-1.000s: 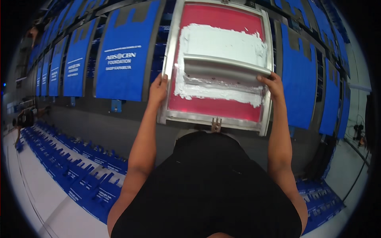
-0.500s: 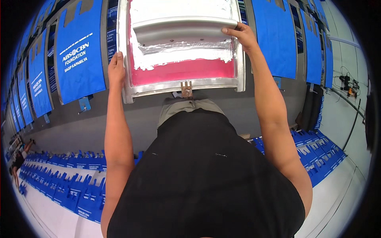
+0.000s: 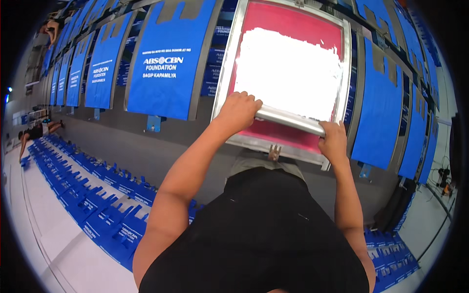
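Observation:
My left hand (image 3: 238, 112) and my right hand (image 3: 334, 140) are closed around the two ends of a long silver squeegee (image 3: 289, 121). It lies across the near part of a metal-framed printing screen (image 3: 347, 61), slightly lower at its right end. Beyond it, a broad coat of white ink (image 3: 290, 73) with ragged edges covers the middle of the pink mesh (image 3: 293, 22). Bare pink mesh shows at the far end and in a strip on my side of the squeegee. The squeegee's lower edge is hidden from view.
A rusty metal bracket (image 3: 274, 152) sits at the screen's near edge. Blue bags lie flat on boards to the left (image 3: 166, 63) and right (image 3: 378, 112). Rows of blue bags (image 3: 105, 200) cover the floor behind. Another person (image 3: 36, 133) bends down at far left.
My left hand has left the screen's side rail and taken hold of the squeegee. The squeegee has come nearer to me. White ink now covers more of the mesh's middle. My view has shifted left.

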The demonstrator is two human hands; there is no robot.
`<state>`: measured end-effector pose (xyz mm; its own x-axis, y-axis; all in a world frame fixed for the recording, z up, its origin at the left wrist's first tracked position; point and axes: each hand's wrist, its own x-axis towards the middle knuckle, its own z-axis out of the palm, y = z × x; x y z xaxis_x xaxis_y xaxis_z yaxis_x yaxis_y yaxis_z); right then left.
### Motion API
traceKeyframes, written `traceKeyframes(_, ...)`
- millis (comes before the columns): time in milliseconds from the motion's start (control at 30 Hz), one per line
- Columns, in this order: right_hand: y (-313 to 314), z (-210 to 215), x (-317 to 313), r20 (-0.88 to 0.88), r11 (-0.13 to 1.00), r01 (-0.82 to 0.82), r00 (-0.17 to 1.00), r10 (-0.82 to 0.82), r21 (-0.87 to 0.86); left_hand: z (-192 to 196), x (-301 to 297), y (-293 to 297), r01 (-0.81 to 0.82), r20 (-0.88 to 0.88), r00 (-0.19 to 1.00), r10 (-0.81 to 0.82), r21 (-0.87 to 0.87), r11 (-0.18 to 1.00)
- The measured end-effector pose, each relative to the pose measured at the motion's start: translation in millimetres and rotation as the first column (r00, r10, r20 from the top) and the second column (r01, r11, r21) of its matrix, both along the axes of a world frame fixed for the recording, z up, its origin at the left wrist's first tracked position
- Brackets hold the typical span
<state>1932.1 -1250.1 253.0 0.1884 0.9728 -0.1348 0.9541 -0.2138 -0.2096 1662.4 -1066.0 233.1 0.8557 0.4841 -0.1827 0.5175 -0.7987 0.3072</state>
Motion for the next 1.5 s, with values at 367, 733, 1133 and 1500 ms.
traceKeyframes(367, 162, -19, 98, 0.206, 0.974, -0.07, 0.978, 0.025, 0.215, -26, 92, 129, -0.247, 0.403, 0.904, 0.142, 0.221, 0.944)
traceKeyframes(733, 31, 22, 28, -0.069, 0.998, -0.059, 0.996, 0.06, 0.007, 7, 10, 1, -0.174, 0.266, 0.951, 0.158, 0.04, 0.984)
traceKeyframes(1133, -8, -26, 2, -0.024, 0.998, 0.008, 1.0, -0.006, 0.062, -35, -12, -52, -0.2, 0.423, 0.892, 0.161, 0.049, 0.979)
traceKeyframes(1500, 184, -15, 108, 0.134, 0.999, -0.02, 0.991, 0.026, -0.044, -10, 100, 148, -0.306, 0.207, 0.931, 0.302, -0.011, 0.952)
